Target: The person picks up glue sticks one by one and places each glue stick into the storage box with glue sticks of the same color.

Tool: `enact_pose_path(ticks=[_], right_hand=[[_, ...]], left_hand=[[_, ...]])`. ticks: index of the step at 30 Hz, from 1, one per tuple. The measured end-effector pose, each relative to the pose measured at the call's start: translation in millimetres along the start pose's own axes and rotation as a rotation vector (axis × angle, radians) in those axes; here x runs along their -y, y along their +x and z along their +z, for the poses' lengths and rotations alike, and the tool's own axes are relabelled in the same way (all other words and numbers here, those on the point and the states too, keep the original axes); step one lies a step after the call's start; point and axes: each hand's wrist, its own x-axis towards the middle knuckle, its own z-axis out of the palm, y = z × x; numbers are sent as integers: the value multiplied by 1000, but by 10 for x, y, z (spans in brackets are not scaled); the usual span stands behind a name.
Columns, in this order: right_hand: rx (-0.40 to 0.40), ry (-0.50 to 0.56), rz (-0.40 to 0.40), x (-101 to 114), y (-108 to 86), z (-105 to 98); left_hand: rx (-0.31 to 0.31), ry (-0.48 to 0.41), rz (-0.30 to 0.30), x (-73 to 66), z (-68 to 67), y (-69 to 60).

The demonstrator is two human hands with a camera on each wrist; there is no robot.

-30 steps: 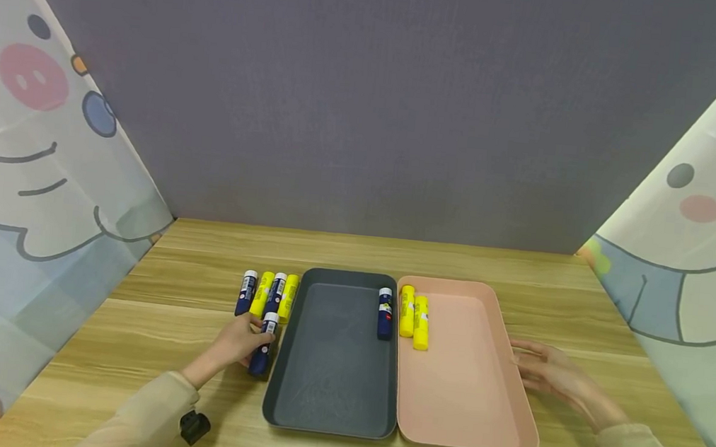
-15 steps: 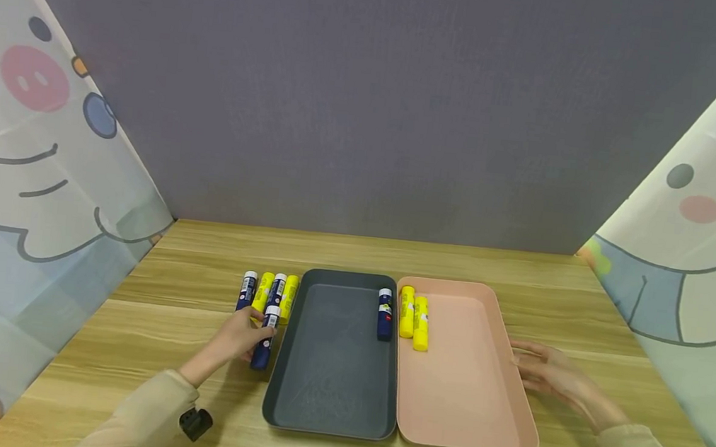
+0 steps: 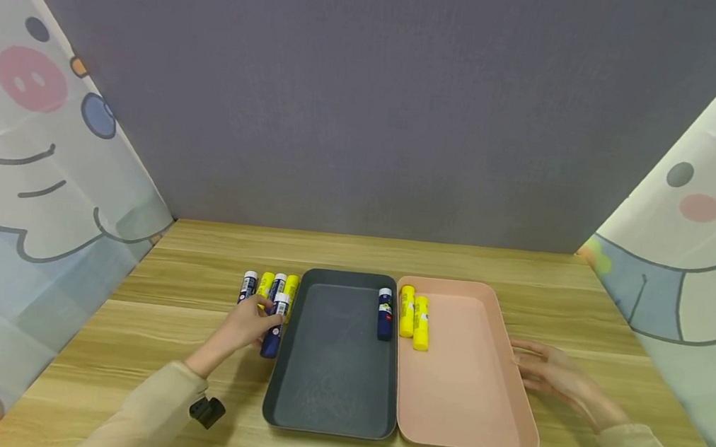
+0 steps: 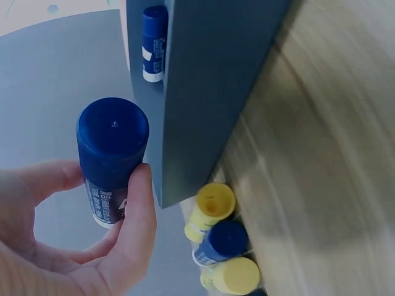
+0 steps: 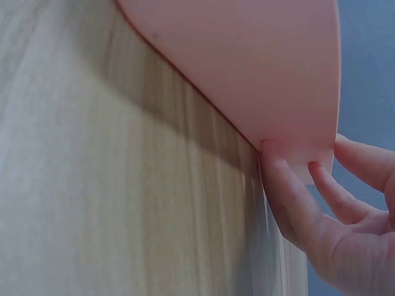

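Note:
My left hand (image 3: 249,325) pinches a dark blue glue stick (image 3: 275,326) between thumb and fingers, just left of the dark grey tray (image 3: 331,420). In the left wrist view this glue stick (image 4: 113,139) is tilted, its blue end toward the camera and its white end lower. Behind the hand lie two yellow glue sticks and two blue ones, side by side, partly hidden; one is a blue glue stick (image 3: 247,286). Fingertips of my right hand (image 3: 552,375) touch the outer right wall of the pink tray (image 5: 247,68), fingers fairly straight.
Inside the grey tray, a blue glue stick (image 3: 385,314) lies along the right wall. Two yellow glue sticks, one being the nearer yellow glue stick (image 3: 421,323), lie in the pink tray's upper left. The trays stand side by side on a wooden table (image 3: 222,247) before a grey panel (image 3: 368,111).
My left hand has moved away from me and slightly right with the blue glue stick, bringing it beside the grey tray's left rim. The right hand has stayed put.

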Motion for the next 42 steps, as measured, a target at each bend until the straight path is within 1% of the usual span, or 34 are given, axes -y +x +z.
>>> enact_pose_path(ticks=[7,12,23,27,34,42], right_hand=[[-3,12,2,-11,5,-7],[5,13,1,-8,9,-7],[6,9,4,-6,12,3],[4,13,4,-11,13,1],[0,16,9,-9,12,1],[1,7,14,-5,13,2]], left_hand=[[-11,26,32,-120,51,39],[4,23,33,-210,106,83],[22,-24,51,-337,255,214],[28,-37,47,-389,302,235],[60,-76,39,-492,389,291],[50,-114,66,-586,526,328]])
